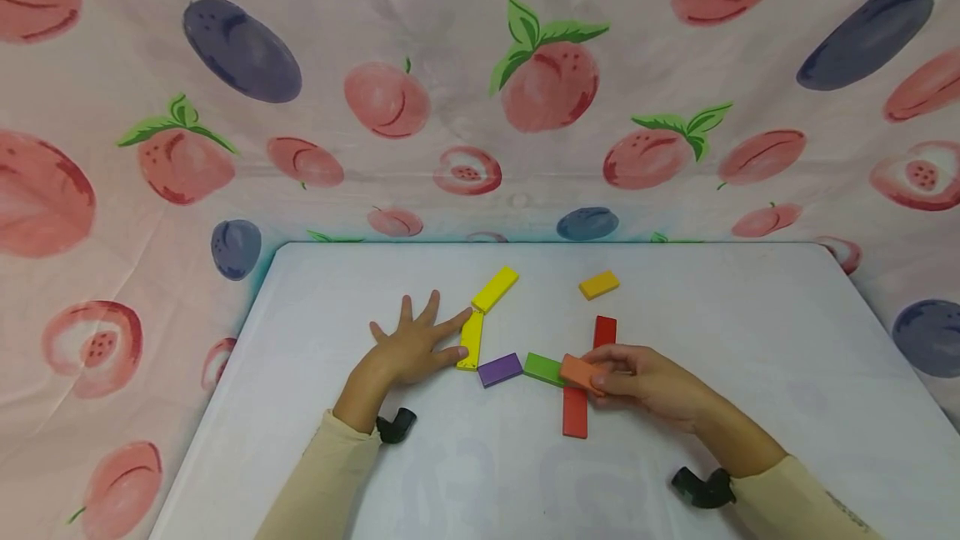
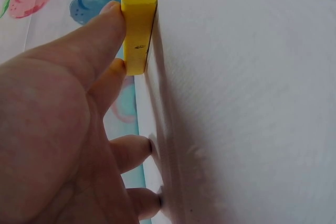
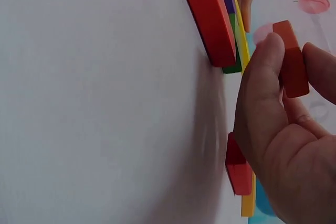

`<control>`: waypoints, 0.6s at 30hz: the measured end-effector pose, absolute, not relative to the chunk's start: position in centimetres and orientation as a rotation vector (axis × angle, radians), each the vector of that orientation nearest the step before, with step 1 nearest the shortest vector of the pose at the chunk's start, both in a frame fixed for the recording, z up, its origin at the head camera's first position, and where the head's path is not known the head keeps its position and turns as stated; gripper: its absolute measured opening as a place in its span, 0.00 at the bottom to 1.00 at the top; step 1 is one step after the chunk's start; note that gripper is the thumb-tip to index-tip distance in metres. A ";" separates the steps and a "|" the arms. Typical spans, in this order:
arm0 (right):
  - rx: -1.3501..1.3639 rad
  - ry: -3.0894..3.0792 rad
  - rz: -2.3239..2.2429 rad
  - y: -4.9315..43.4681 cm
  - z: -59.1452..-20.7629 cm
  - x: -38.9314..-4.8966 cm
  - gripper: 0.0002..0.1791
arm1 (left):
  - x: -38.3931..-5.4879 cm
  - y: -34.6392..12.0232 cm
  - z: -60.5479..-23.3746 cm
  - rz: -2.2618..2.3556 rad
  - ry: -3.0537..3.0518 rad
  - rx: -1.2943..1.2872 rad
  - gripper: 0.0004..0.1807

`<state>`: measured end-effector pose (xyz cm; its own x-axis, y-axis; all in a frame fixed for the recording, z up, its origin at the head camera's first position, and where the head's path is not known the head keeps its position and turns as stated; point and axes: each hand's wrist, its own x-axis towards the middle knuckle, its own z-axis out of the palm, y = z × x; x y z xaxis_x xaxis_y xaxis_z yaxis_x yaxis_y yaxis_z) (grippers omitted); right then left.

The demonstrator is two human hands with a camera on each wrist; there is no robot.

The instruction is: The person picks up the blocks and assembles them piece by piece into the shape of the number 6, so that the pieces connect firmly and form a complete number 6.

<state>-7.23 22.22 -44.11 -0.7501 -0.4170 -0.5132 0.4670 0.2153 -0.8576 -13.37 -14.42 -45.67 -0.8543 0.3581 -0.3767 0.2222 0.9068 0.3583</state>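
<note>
My right hand (image 1: 648, 382) pinches an orange wooden block (image 1: 579, 373) between thumb and fingers. In the right wrist view the orange block (image 3: 292, 59) is raised off the table. It overlaps the right end of a green block (image 1: 543, 367) in the head view, and a red block (image 1: 575, 415) lies just below it. My left hand (image 1: 411, 348) rests with fingers spread, thumb and index fingertip touching the left side of a yellow block (image 1: 470, 342). A purple block (image 1: 500, 370) lies between that yellow block and the green one.
Another yellow block (image 1: 496, 289) lies beyond the left hand, its lower end at the first one's top. A second red block (image 1: 605, 330) sits behind my right fingers. An orange-yellow block (image 1: 599, 284) lies farther back on the white table (image 1: 750, 290). A fruit-print cloth (image 1: 465, 107) hangs behind.
</note>
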 end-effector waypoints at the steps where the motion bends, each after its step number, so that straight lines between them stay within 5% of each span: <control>1: 0.055 1.791 -1.626 22.0 -44.1 -7.2 0.34 | -13.4 -14.4 -45.7 0.422 2.624 0.421 0.36; 18: -0.029 1.919 -1.501 19.6 -43.8 -6.8 0.22 | -13.4 -14.4 -45.6 0.423 2.620 0.420 0.36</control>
<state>-6.83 19.56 -43.84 -0.7614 -0.4157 -0.4975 0.3826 0.3315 -0.8624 -13.36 -14.42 -45.60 -0.8520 0.3584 -0.3816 0.2203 0.9067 0.3597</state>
